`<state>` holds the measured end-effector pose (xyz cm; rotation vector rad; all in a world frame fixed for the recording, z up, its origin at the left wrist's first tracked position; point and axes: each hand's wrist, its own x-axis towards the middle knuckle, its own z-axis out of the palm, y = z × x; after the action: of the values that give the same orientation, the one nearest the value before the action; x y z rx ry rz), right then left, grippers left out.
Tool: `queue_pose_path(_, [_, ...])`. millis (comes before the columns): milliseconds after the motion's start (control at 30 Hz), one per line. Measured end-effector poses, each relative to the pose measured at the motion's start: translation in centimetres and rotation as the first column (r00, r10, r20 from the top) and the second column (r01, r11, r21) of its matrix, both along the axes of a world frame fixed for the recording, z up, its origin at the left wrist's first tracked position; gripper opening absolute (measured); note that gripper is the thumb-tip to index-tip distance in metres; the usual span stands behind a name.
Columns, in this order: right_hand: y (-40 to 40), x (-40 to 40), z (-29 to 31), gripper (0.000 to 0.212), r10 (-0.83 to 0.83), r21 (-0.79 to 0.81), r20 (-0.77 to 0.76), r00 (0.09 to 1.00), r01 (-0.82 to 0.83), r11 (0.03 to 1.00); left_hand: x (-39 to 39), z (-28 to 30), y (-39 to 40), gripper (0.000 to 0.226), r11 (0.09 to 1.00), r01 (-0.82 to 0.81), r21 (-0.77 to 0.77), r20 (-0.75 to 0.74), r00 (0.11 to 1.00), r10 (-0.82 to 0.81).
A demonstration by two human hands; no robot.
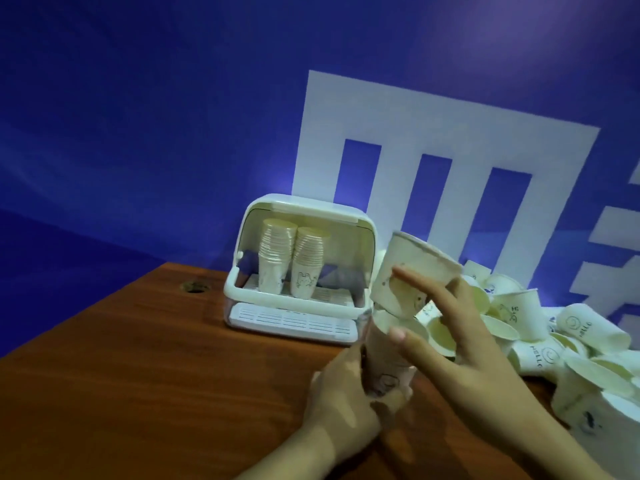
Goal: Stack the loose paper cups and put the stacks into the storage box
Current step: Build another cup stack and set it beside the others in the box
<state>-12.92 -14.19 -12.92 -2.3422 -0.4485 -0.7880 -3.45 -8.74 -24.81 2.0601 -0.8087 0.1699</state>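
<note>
We see both forearms coming in from the bottom edge, meeting centre-right of frame. Left hand [343, 393], lower centre, has fingers curled in a grip, thumb side up. Right hand [460, 337], just above & to the right, has fingers [420, 284] stretched out long toward upper left, thumb lower, pinching.

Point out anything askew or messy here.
The loose cups lie tumbled in a heap on the table's right side, many on their sides. The two stacks in the storage box lean slightly.
</note>
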Motion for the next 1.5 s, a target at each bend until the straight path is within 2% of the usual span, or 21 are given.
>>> queue_pose_path(33, [-0.8, -0.1, -0.7, 0.065, -0.011, 0.053, -0.014, 1.0, 0.012, 0.999, 1.0, -0.5, 5.0, 0.063, 0.998, -0.069, 0.008, 0.065, 0.996, 0.068])
queue_pose_path(67, [-1.2, -0.3, -1.2, 0.068, -0.008, 0.072, -0.011, 1.0, 0.008, 0.997, -0.1, 1.3, 5.3, 0.063, 0.99, -0.069, -0.121, -0.077, 0.995, 0.06])
queue_pose_path(100, [-1.8, -0.2, -2.0, 0.071, -0.047, 0.085, -0.033, 0.998, 0.049, 0.995, 0.1, 1.1, 5.4, 0.063, 0.979, -0.108, -0.174, -0.161, 0.984, 0.08])
queue_pose_path(167, [-2.6, -0.1, -3.1, 0.072, -0.103, 0.079, -0.062, 0.993, 0.108, 0.991, 0.1, 0.9, 5.2, 0.062, 0.983, -0.111, -0.144, -0.154, 0.984, 0.089])
queue_pose_path(300, [-3.0, 0.4, -3.4, 0.063, -0.123, 0.121, -0.076, 0.99, 0.131, 0.984, 0.5, 0.5, 4.3, 0.058, 0.97, -0.106, -0.219, -0.173, 0.983, 0.068])
queue_pose_path(400, [-3.1, 0.5, -3.3, 0.057, -0.078, 0.109, -0.103, 0.992, 0.089, 0.99, 0.5, 0.4, 4.5, 0.061, 0.977, -0.116, -0.182, -0.189, 0.979, 0.081])
queue_pose_path(533, [-3.4, -0.5, -3.8, 0.056, 0.068, 0.263, -0.176, 0.982, -0.02, 0.965, 0.6, 0.4, 4.7, 0.048, 0.98, -0.105, -0.169, -0.138, 0.987, 0.082])
queue_pose_path(633, [-4.2, -1.0, -3.8, 0.053, 0.044, 0.385, -0.094, 0.995, -0.004, 0.923, 0.5, 0.5, 5.0, 0.051, 0.985, -0.097, -0.14, -0.111, 0.991, 0.081])
queue_pose_path(700, [-5.3, -0.3, -4.4, 0.049, -0.044, 0.453, -0.023, 0.999, 0.05, 0.89, 0.5, 0.6, 5.2, 0.052, 0.987, -0.09, -0.131, -0.119, 0.99, 0.074])
queue_pose_path(733, [-5.9, 0.2, -5.0, 0.048, -0.136, 0.445, -0.013, 0.991, 0.128, 0.886, 0.4, 0.7, 5.2, 0.054, 0.987, -0.094, -0.129, -0.116, 0.99, 0.079])
queue_pose_path(800, [-7.4, 1.4, -6.7, 0.046, -0.371, 0.322, -0.079, 0.925, 0.376, 0.869, 0.2, 0.8, 5.3, 0.053, 0.987, -0.101, -0.126, -0.115, 0.99, 0.087])
queue_pose_path(867, [-8.8, 2.6, -8.9, 0.055, -0.525, 0.115, -0.279, 0.804, 0.571, 0.813, -0.1, 1.0, 5.3, 0.052, 0.986, -0.102, -0.129, -0.132, 0.988, 0.085])
queue_pose_path(933, [-9.6, 3.7, -10.2, 0.059, -0.599, -0.053, -0.407, 0.69, 0.637, 0.769, -0.2, 1.2, 5.3, 0.057, 0.987, -0.102, -0.126, -0.137, 0.987, 0.084])
queue_pose_path(1033, [-10.1, 5.1, -10.3, 0.065, -0.677, -0.197, -0.428, 0.599, 0.669, 0.716, -0.2, 1.2, 5.2, 0.063, 0.987, -0.107, -0.119, -0.138, 0.986, 0.09])
queue_pose_path(1100, [-10.5, 5.8, -10.1, 0.069, -0.695, -0.21, -0.468, 0.546, 0.695, 0.688, -0.2, 1.2, 5.3, 0.065, 0.989, -0.099, -0.112, -0.149, 0.985, 0.082])
queue_pose_path(1267, [-11.0, 6.9, -10.0, 0.077, -0.736, -0.21, -0.434, 0.52, 0.736, 0.644, 0.0, 1.3, 5.2, 0.065, 0.989, -0.094, -0.116, -0.155, 0.985, 0.076])
queue_pose_path(1400, [-10.9, 6.0, -9.6, 0.065, -0.807, -0.123, -0.257, 0.533, 0.81, 0.574, 0.1, 1.2, 5.2, 0.063, 0.989, -0.09, -0.119, -0.158, 0.985, 0.071])
queue_pose_path(1500, [-11.3, 5.4, -8.9, 0.064, -0.765, 0.01, -0.202, 0.611, 0.783, 0.622, 0.0, 1.1, 5.3, 0.062, 0.989, -0.087, -0.116, -0.152, 0.986, 0.069])
